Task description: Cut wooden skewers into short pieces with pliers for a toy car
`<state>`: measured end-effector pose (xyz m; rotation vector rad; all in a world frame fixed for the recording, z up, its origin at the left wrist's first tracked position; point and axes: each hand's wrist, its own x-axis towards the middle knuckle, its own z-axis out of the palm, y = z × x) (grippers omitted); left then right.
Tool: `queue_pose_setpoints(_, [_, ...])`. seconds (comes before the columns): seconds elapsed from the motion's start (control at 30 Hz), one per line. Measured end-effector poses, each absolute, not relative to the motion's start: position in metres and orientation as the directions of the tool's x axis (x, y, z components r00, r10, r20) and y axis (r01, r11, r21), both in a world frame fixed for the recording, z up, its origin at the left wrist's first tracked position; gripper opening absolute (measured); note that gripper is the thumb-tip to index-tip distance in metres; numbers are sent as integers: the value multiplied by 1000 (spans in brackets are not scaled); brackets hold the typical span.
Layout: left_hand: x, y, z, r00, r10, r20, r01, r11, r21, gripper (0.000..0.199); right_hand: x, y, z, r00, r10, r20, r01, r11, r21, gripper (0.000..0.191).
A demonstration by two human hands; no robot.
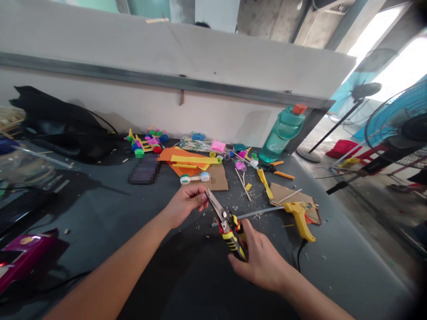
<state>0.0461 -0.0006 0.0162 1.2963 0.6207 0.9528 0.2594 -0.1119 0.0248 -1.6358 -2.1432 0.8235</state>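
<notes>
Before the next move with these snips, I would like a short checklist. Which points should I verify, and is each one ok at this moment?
1. Right hand has a firm grip on the tin snips: ok, the fingers wrap around the handles.
2. Left hand is clear of the blades: not ok, its fingertips sit very close to the blade tips.
3. Item pinched by the left fingertips is secure: cannot tell, it is too small or hidden.
4. Blades are closed: cannot tell from this angle.
5. Hot glue gun is away from the hands: ok, it lies to the right on a piece of cardboard.
</notes>
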Motion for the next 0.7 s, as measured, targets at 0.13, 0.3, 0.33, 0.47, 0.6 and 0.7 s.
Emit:
queue_pose_setpoints(0.13, [45,0,15,504,853,133,-221,-21,975,32,259,-114,24,-312,944,-104,787,195,-586,35])
queue_pose_setpoints(0.3, [48,-3,16,494,852,174,-262,-44,964,31,259,-116,26,-310,943,-119,833,209,-512,32])
queue_pose_setpoints(0.33, [49,-4,16,487,855,180,-271,-48,961,30,260,-117,26,-304,946,-118,839,207,-503,31])
queue_pose_setpoints(0.47, [51,-5,16,460,869,182,-282,-51,958,28,260,-117,26,-274,958,-83,859,205,-470,29])
queue_pose_setpoints(0.6, [52,-4,13,457,874,164,-262,-43,964,28,260,-117,24,-252,964,-90,867,183,-463,24])
queue_pose_setpoints(0.7, [52,-3,13,456,876,158,-250,-44,967,28,259,-116,22,-250,966,-70,863,189,-469,27])
